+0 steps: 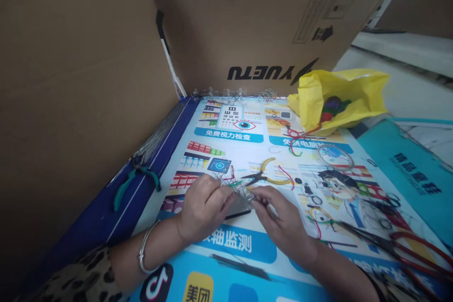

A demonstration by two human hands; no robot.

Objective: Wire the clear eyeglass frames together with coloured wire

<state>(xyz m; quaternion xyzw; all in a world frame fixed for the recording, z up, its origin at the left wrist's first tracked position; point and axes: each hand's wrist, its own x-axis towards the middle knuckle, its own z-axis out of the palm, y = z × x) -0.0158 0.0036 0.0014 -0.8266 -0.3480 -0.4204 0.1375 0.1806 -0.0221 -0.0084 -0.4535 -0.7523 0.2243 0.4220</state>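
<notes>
My left hand (203, 207) and my right hand (279, 219) meet over a printed poster (244, 240) that covers the table. Both are closed in a pinch on a small tangle of thin silver wire (239, 189) held between them, with a bit of green wire in it. A silver bangle (143, 251) sits on my left wrist. Just beyond the hands lie yellow-handled pliers (269, 174) with their jaws pointing left.
Green-handled pliers (136, 178) and a bundle of straight wires (161, 130) lie at the left by a cardboard wall (71, 104). A yellow plastic bag (339, 96) with coloured pieces sits at the back right. Red and black wires (399, 245) and wire rings lie at the right.
</notes>
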